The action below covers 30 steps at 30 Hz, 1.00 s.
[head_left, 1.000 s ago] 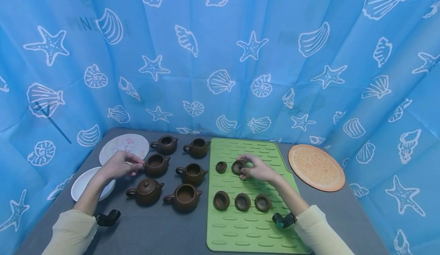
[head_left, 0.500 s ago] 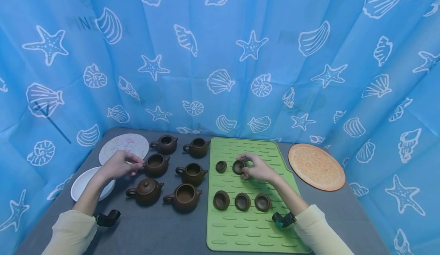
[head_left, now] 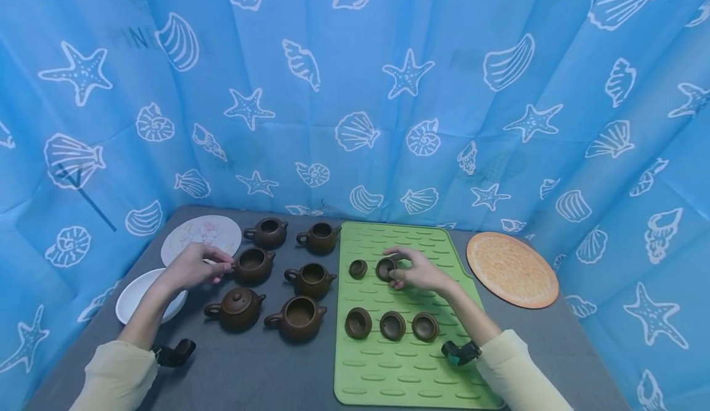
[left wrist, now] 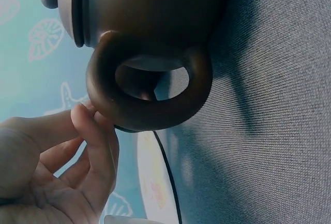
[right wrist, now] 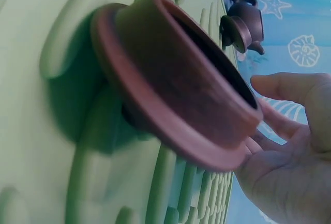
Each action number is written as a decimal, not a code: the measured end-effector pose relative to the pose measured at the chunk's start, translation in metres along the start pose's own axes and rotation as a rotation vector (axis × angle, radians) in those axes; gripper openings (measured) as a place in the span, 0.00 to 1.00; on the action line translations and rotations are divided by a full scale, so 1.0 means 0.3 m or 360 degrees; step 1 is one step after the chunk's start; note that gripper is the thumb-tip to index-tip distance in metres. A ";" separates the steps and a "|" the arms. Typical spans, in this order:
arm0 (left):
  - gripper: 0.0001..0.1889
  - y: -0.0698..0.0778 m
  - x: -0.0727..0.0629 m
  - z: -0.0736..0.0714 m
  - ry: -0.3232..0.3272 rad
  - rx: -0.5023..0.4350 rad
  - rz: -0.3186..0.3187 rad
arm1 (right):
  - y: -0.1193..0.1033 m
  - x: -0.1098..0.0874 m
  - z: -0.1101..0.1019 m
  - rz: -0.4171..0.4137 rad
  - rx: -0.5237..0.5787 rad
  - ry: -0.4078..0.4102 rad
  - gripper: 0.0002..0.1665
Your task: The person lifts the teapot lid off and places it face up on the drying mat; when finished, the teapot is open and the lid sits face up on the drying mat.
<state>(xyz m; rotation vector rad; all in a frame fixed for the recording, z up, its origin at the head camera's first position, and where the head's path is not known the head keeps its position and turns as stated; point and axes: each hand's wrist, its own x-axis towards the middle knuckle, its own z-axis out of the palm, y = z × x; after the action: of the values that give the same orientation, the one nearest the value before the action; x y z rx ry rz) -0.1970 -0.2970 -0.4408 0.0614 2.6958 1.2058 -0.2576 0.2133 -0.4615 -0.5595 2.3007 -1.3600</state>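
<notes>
My left hand (head_left: 196, 267) pinches the handle of a lidless brown clay teapot (head_left: 252, 266). In the left wrist view, the thumb and fingers of the left hand (left wrist: 77, 157) meet behind a nearer lidded teapot (left wrist: 150, 12), which hides the pinched handle. Over the green mat (head_left: 371, 362), my right hand (head_left: 416, 272) holds a small upturned teapot lid (head_left: 385, 268) between thumb and fingers. In the right wrist view, a closer upturned lid (right wrist: 170, 84) blocks the sight of the held one, with the right hand (right wrist: 289, 151) beyond it.
Several other brown teapots stand around the left hand; one lidded teapot (head_left: 238, 308) is in front. Several upturned lids, including one (head_left: 357, 323), lie on the mat. A printed round mat (head_left: 183, 238) and white dish (head_left: 130, 297) lie left, an orange round mat (head_left: 510, 269) right.
</notes>
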 end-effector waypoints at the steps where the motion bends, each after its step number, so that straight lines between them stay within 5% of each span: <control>1: 0.13 0.001 -0.001 0.000 0.0005 0.0002 0.0010 | 0.001 -0.001 -0.003 0.0005 0.0005 0.0005 0.33; 15: 0.14 -0.001 -0.058 0.005 0.0088 -0.0001 0.0098 | -0.037 -0.025 -0.014 0.0037 0.0043 0.0185 0.32; 30: 0.14 0.011 -0.166 0.041 0.0199 0.0062 0.0150 | -0.146 -0.050 0.097 -0.0226 0.0107 0.0057 0.27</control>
<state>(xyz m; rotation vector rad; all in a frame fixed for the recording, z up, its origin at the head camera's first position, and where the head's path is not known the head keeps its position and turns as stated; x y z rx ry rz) -0.1459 -0.2915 -0.4388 0.1240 2.8545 1.2222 -0.2238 0.1807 -0.4336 -0.6938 2.2708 -1.5186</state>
